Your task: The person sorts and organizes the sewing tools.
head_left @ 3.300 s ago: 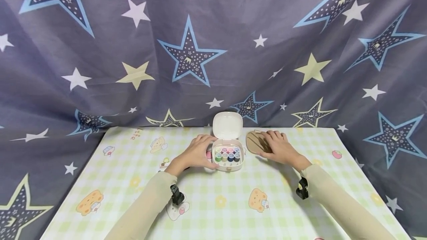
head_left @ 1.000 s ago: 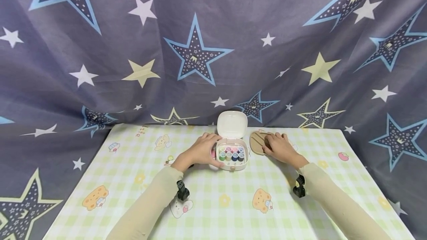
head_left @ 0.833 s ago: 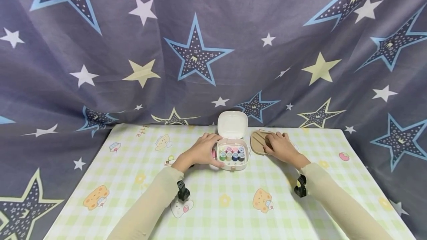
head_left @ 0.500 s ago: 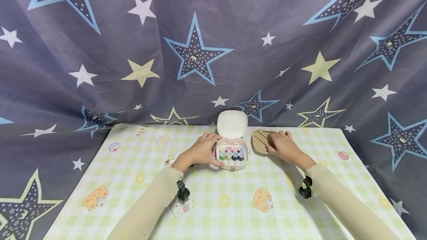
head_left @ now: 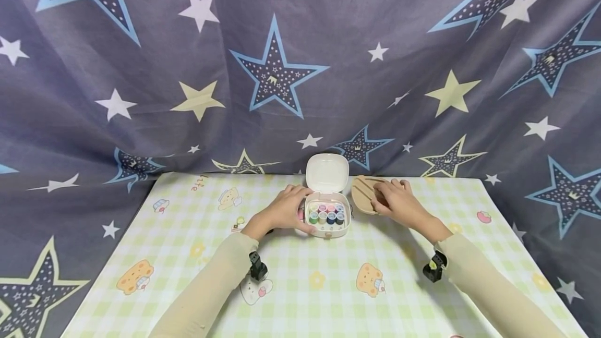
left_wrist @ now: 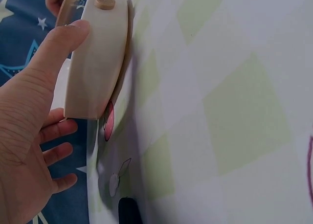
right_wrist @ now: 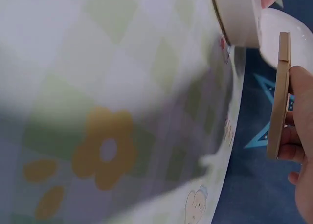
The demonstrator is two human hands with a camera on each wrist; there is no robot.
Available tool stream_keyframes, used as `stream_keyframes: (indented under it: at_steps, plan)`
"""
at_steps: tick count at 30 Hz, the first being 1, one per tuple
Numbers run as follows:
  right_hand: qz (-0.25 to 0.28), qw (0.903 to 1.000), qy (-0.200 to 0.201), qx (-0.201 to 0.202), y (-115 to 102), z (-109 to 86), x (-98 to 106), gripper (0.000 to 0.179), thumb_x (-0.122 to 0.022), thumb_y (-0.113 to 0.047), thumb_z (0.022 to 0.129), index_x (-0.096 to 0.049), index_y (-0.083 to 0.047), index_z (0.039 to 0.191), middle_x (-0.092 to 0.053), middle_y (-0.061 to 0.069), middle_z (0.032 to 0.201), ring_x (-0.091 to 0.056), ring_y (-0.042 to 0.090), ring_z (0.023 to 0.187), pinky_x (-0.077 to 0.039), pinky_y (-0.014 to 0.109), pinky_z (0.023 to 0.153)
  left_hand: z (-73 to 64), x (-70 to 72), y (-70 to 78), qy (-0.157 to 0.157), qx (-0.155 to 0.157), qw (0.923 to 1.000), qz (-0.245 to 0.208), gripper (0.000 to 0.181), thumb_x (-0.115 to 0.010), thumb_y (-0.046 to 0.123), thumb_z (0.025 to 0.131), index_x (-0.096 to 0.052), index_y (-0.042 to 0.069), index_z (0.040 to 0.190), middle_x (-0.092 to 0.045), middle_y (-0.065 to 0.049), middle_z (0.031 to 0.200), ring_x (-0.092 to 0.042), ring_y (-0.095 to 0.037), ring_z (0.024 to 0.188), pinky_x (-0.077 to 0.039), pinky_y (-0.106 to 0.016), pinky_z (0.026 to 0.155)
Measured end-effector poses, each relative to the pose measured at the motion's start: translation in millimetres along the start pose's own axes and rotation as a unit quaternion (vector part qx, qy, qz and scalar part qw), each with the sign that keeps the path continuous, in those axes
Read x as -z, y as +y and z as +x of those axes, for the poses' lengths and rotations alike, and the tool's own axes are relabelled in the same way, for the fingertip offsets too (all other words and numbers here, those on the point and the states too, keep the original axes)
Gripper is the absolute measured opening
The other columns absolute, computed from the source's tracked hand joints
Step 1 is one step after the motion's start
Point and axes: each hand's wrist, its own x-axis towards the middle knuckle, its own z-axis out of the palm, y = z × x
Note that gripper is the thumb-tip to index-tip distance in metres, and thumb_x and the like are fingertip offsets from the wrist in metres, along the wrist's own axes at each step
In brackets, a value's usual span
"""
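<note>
Left hand (head_left: 283, 210) gripping an open white case (head_left: 328, 198), thread spools (head_left: 326, 215) inside, right hand (head_left: 399, 205) pinching a tan tray (head_left: 361, 197) clear of the table (head_left: 305, 306), between that hand and the case.

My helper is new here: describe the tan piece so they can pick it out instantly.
Find the checked tablecloth's far edge, by the star-patterned curtain. An open white box of spools stands there; the tan piece is just right of it, held in the right hand. Unlike the box, it is thin and tan, with diagonal lines.
</note>
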Motion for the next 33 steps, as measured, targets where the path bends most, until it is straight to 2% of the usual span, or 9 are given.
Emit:
stream_keyframes:
  at_steps: [3,11,20,26,33]
  plan:
    - [0.011,0.9999,0.001,-0.003,-8,1.3,1,0.027,-0.065,-0.028,0.094,-0.062,-0.007,0.111,-0.050,-0.004,0.080,-0.041,0.018,0.080,-0.030,0.046,0.087,0.4,0.3,0.2,0.001,0.000,1.0000,0.000,0.105,-0.091,0.057,0.063,-0.047,0.011,0.147,-0.057,-0.008,0.137,-0.046,-0.026,0.122,-0.040,-0.047,0.108]
    - [0.031,0.9991,0.018,0.021,-32,7.3,1,0.034,-0.067,-0.028,0.092,-0.064,-0.004,0.117,-0.059,0.000,0.087,-0.042,0.017,0.080,-0.034,0.049,0.090,0.8,2.7,1.4,-0.005,0.003,1.0000,0.000,0.107,-0.091,0.058,0.064,-0.046,0.011,0.148,-0.056,-0.009,0.138,-0.046,-0.027,0.123,-0.039,-0.048,0.109]
    - [0.052,0.9981,-0.003,0.033,-55,14.0,-7,0.037,-0.066,-0.029,0.093,-0.064,-0.004,0.120,-0.061,0.001,0.089,-0.043,0.017,0.082,-0.035,0.049,0.093,0.5,2.8,2.1,-0.006,0.002,0.9999,0.012,0.109,-0.090,0.060,0.064,-0.046,0.009,0.149,-0.056,-0.009,0.137,-0.046,-0.026,0.122,-0.040,-0.046,0.108]
    - [0.063,0.9973,-0.007,0.039,-69,18.1,-11,0.028,-0.067,-0.027,0.092,-0.065,-0.007,0.112,-0.058,-0.001,0.084,-0.038,0.015,0.077,-0.033,0.048,0.090,0.1,4.6,4.8,-0.007,0.003,0.9999,0.014,0.108,-0.090,0.059,0.065,-0.046,0.008,0.149,-0.056,-0.011,0.138,-0.046,-0.027,0.123,-0.040,-0.047,0.108]
    - [0.053,0.9979,-0.021,0.030,-82,21.5,-17,0.019,-0.067,-0.027,0.093,-0.062,-0.011,0.101,-0.065,0.001,0.101,-0.038,0.015,0.077,-0.032,0.045,0.087,-0.3,5.3,5.8,-0.012,0.010,0.9998,0.012,0.108,-0.090,0.058,0.065,-0.045,0.009,0.150,-0.056,-0.009,0.138,-0.046,-0.027,0.124,-0.039,-0.046,0.110]
